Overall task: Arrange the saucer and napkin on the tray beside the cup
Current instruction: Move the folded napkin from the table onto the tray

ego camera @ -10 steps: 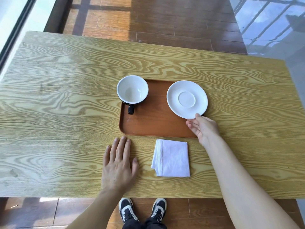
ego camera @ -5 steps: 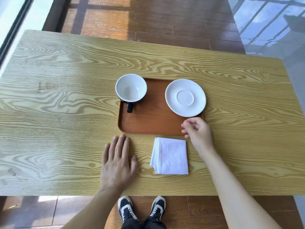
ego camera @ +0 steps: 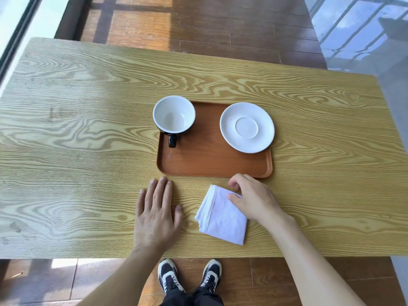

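A brown tray [ego camera: 212, 161] lies in the middle of the wooden table. A black cup [ego camera: 174, 115] with a white inside stands on the tray's far left corner, handle toward me. The white saucer [ego camera: 246, 127] rests on the tray's right side, its rim reaching over the tray's right edge. A folded white napkin [ego camera: 221, 217] lies on the table just in front of the tray, turned at an angle. My right hand [ego camera: 254, 198] has its fingers on the napkin's far right corner. My left hand [ego camera: 155, 212] lies flat on the table, left of the napkin.
The wooden table [ego camera: 88, 140] stretches wide to the left and right of the tray. Its near edge runs just below my wrists, with my shoes [ego camera: 189, 277] on the wooden floor beneath. A window frame runs along the far left.
My right hand let go of the saucer, which now sits on the tray, and came back to the napkin. The napkin has rotated under its fingers. My left hand stayed put.
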